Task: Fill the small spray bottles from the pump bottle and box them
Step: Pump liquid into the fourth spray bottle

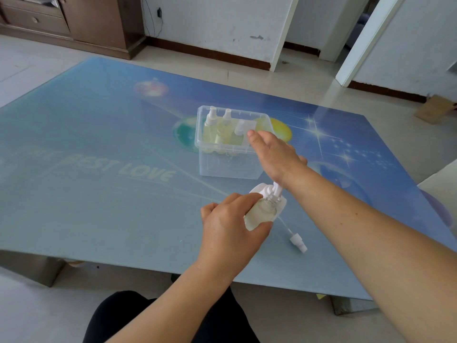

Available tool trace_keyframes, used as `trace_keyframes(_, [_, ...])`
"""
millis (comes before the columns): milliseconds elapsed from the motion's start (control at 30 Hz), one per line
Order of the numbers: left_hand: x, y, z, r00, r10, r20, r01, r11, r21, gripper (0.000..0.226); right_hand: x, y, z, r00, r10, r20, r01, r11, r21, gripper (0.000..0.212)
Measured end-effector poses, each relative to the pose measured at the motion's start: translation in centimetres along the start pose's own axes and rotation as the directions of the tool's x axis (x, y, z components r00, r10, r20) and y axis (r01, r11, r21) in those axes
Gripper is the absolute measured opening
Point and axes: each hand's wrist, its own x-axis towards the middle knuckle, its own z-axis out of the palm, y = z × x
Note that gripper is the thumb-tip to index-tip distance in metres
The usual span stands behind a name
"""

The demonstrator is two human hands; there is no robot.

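The box [231, 154] stands mid-table [99, 144]. Left of the box, the tabletop lies bare to its edge, giving wide passage. Behind the box, bare top runs to the far edge. Inside the box, three bottles [222, 129] crowd its left side; its right side holds room. In front of the box, the pump bottle [269, 194], the left hand [230, 229] and the right hand [274, 154] with its forearm block the way. A loose spray cap [298, 243] lies near that cluster, farther from the box.
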Motion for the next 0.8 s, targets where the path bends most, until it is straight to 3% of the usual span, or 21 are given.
trace_keyframes(133, [0.1,0.3,0.1,1.0,-0.015,-0.014,0.014,0.999,-0.047,0.028,-0.2,0.0,-0.2,1.0,-0.009,-0.006,0.009,1.0,0.01,0.064])
trace_keyframes(300, [-0.5,0.4,0.0,0.999,-0.053,0.012,0.054,0.995,-0.09,0.026,-1.1,-0.3,-0.4,0.99,-0.091,-0.108,0.083,0.994,-0.073,0.065])
trace_keyframes(467, [-0.8,1.3,-0.3,0.998,-0.06,0.01,0.061,0.992,-0.11,0.026,-1.2,-0.4,-0.2,0.973,-0.114,-0.199,0.107,0.993,-0.046,0.065])
trace_keyframes(600, [-1.1,1.3,-0.6,0.998,-0.065,-0.008,0.063,0.989,-0.135,0.032,-1.2,-0.6,-0.7,0.98,-0.02,-0.198,0.066,0.971,0.23,0.064])
trace_keyframes(700, [-1.2,1.4,-0.9,0.996,-0.088,-0.008,0.085,0.98,-0.182,0.038,-1.3,-0.5,-1.5,0.985,0.073,-0.154,0.017,0.857,0.515,0.06])
trace_keyframes(800, [-1.5,1.6,-1.0,0.995,-0.103,-0.018,0.097,0.972,-0.213,0.036,-1.8,0.1,-1.9,0.985,0.1,-0.142,0.001,0.816,0.578,0.064])
